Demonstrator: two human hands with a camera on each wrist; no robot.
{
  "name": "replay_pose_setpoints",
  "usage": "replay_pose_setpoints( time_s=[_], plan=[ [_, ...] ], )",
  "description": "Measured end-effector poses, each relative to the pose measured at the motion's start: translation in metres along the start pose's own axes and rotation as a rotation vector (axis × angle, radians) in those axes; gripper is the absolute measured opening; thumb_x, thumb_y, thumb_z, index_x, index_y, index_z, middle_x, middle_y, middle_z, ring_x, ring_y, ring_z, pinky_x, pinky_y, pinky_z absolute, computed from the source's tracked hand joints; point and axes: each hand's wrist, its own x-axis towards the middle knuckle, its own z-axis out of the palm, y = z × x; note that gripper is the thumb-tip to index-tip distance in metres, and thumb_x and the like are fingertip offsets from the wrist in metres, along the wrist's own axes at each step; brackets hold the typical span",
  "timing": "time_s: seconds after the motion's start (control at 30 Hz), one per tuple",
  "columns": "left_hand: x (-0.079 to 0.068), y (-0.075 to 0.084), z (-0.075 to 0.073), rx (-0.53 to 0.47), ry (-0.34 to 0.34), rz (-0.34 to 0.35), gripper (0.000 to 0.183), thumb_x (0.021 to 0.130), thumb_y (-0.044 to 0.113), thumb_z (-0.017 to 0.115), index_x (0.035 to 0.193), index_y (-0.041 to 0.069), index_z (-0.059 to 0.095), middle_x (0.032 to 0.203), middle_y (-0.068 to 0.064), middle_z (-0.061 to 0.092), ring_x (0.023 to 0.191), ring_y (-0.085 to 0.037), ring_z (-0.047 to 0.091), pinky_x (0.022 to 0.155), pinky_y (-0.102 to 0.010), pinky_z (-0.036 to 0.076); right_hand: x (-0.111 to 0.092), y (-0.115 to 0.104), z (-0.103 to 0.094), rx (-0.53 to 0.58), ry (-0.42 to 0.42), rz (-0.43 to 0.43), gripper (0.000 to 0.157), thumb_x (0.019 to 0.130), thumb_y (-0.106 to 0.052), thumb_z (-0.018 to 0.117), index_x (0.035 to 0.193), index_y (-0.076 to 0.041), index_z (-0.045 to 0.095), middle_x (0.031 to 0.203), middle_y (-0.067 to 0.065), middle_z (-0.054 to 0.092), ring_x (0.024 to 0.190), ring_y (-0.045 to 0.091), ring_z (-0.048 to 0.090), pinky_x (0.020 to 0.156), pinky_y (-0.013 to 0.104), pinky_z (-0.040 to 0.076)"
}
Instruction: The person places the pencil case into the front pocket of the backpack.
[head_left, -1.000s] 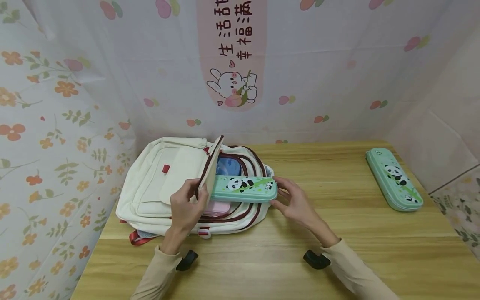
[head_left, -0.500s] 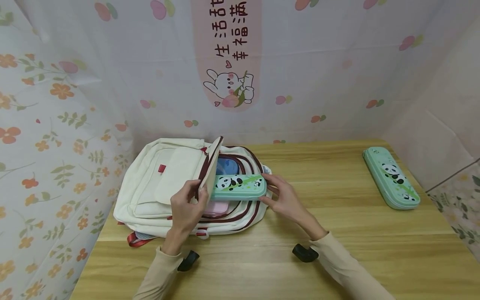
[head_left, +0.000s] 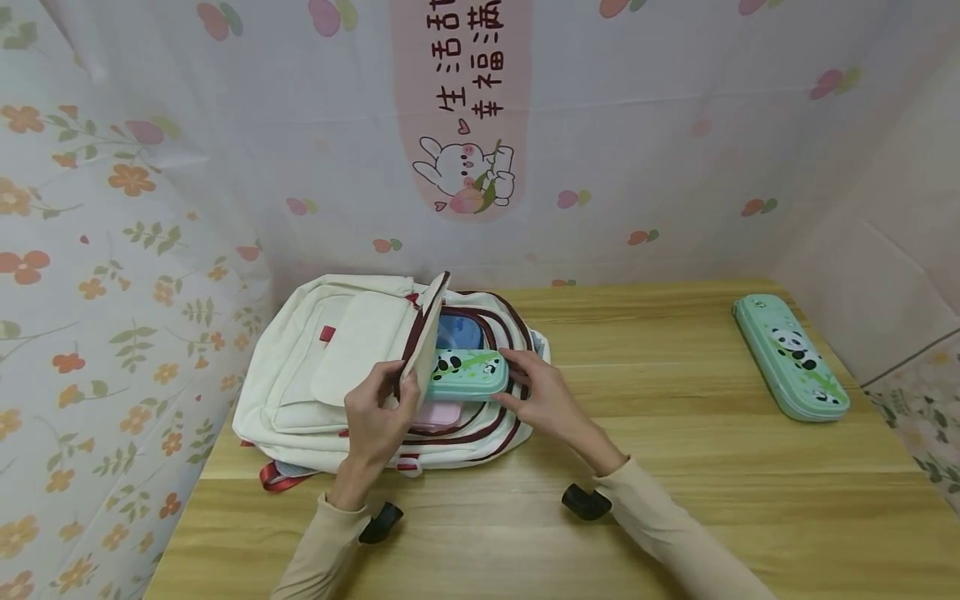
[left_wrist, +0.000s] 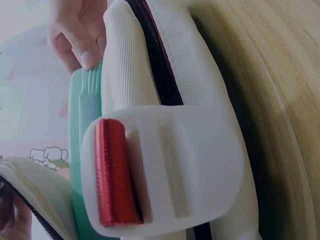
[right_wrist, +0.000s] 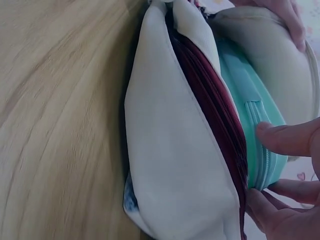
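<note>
A cream backpack (head_left: 300, 375) with dark red zips lies on its back, its front flap lifted. My left hand (head_left: 382, 408) pinches the flap's edge and holds it up. With thumb and fingers my right hand (head_left: 542, 393) grips the right end of a mint-green panda pencil case (head_left: 472, 375), whose left part is hidden under the flap. The right wrist view shows the thumb on the zip side of the pencil case (right_wrist: 255, 125). Inside the opening, a blue item (head_left: 459, 332) lies behind the case and a pink one (head_left: 437, 415) in front of it.
Another mint-green panda pencil case (head_left: 791, 357) lies at the right of the wooden table (head_left: 675, 333). A patterned cloth wall (head_left: 637, 167) stands behind, another at the left. A red strap loop (head_left: 277, 479) sticks out at the backpack's lower left.
My right hand has moved left, pushing the pencil case deeper under the flap, so less of it shows. My left hand keeps hold of the flap in nearly the same place.
</note>
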Motion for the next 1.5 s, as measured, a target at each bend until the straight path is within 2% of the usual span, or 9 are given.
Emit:
replay_pose_setpoints(
  time_s=[0.2, 0.43, 0.73, 1.0, 1.13, 1.37, 1.5],
  plan=[
    [-0.002, -0.001, 0.002, -0.004, 0.008, 0.003, 0.016, 0.081, -0.006, 0.065, 0.096, -0.006, 0.07, 0.075, -0.016, 0.07, 0.063, -0.007, 0.057, 0.052, -0.017, 0.046, 0.003, -0.001, 0.011, -0.01, -0.011, 0.035, 0.066, 0.08, 0.009, 0.078, 0.139, 0.013, 0.049, 0.135, 0.029, 0.055, 0.127, 0.041, 0.058, 0.101, 0.034, 0.052],
    [-0.003, -0.002, 0.001, -0.01, -0.004, 0.007, 0.017, 0.081, -0.007, 0.066, 0.097, -0.005, 0.07, 0.074, -0.013, 0.069, 0.059, -0.009, 0.053, 0.048, -0.02, 0.042, 0.008, -0.005, 0.02, -0.061, -0.022, 0.012, 0.063, 0.083, 0.004, 0.078, 0.139, 0.013, 0.05, 0.132, 0.028, 0.057, 0.124, 0.039, 0.061, 0.1, 0.038, 0.053],
    [-0.003, -0.003, -0.001, -0.007, -0.006, -0.014, 0.015, 0.082, -0.005, 0.064, 0.096, -0.006, 0.07, 0.072, -0.014, 0.067, 0.058, -0.008, 0.051, 0.049, -0.018, 0.041, 0.011, -0.006, 0.027, -0.098, -0.017, 0.001, 0.064, 0.083, 0.001, 0.078, 0.14, 0.011, 0.05, 0.131, 0.026, 0.058, 0.118, 0.037, 0.063, 0.094, 0.039, 0.057],
    [-0.004, -0.003, -0.002, -0.02, -0.027, -0.019, 0.015, 0.083, -0.005, 0.065, 0.097, -0.007, 0.069, 0.077, -0.016, 0.07, 0.062, -0.008, 0.057, 0.055, -0.014, 0.047, 0.01, -0.006, 0.022, -0.104, -0.066, 0.042, 0.067, 0.086, -0.005, 0.078, 0.143, 0.008, 0.047, 0.138, 0.026, 0.056, 0.12, 0.036, 0.063, 0.096, 0.036, 0.056],
    [-0.004, -0.003, -0.002, -0.022, -0.042, -0.018, 0.015, 0.085, -0.004, 0.065, 0.099, -0.007, 0.069, 0.079, -0.017, 0.071, 0.064, -0.008, 0.058, 0.057, -0.014, 0.048, 0.008, -0.006, 0.017, -0.092, -0.077, 0.049, 0.066, 0.086, -0.005, 0.077, 0.144, 0.008, 0.047, 0.14, 0.026, 0.054, 0.123, 0.037, 0.062, 0.099, 0.039, 0.054],
    [-0.005, -0.004, -0.002, -0.028, -0.05, -0.034, 0.014, 0.086, -0.002, 0.065, 0.098, -0.008, 0.068, 0.076, -0.019, 0.069, 0.062, -0.008, 0.056, 0.049, -0.021, 0.047, 0.003, -0.004, 0.009, -0.088, -0.031, -0.006, 0.063, 0.086, -0.004, 0.077, 0.14, 0.01, 0.049, 0.138, 0.028, 0.056, 0.125, 0.041, 0.06, 0.099, 0.044, 0.054],
    [-0.006, -0.003, -0.002, -0.02, -0.054, -0.041, 0.015, 0.085, -0.004, 0.066, 0.099, -0.008, 0.068, 0.077, -0.017, 0.069, 0.062, -0.008, 0.056, 0.049, -0.021, 0.047, -0.002, 0.002, 0.002, -0.097, 0.025, -0.052, 0.056, 0.087, -0.003, 0.076, 0.137, 0.01, 0.053, 0.133, 0.028, 0.06, 0.123, 0.039, 0.061, 0.099, 0.044, 0.054]
  ],
)
